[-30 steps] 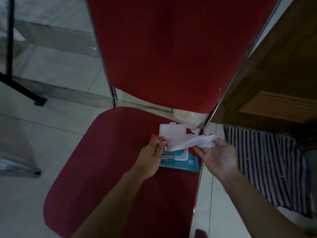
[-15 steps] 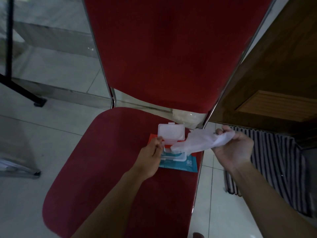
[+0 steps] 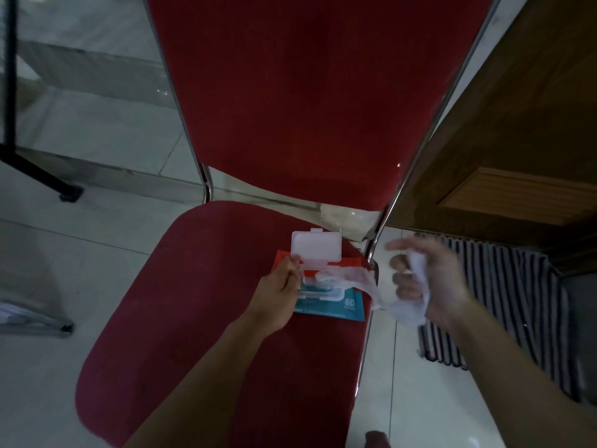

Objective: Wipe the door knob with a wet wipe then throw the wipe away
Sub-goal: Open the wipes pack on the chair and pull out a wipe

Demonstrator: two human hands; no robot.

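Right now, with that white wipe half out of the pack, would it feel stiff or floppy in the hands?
Probably floppy: the wet wipe sags and crumples in the right hand. Likely light too, since a loose grip carries it. It may drag on the wipes pack, which the left hand steadies on the red chair.

Chair (image 3: pixel 200 318) upholstered in plain dark red, frame chrome. On its seat, wipe pack (image 3: pixel 332 307) coloured teal with an orange-red upper part and a white flip lid (image 3: pixel 316 248). White wipe (image 3: pixel 405 307) seen just right of chair. Further right, mat (image 3: pixel 517 302) striped dark and white; door (image 3: pixel 517 124) brown wood.
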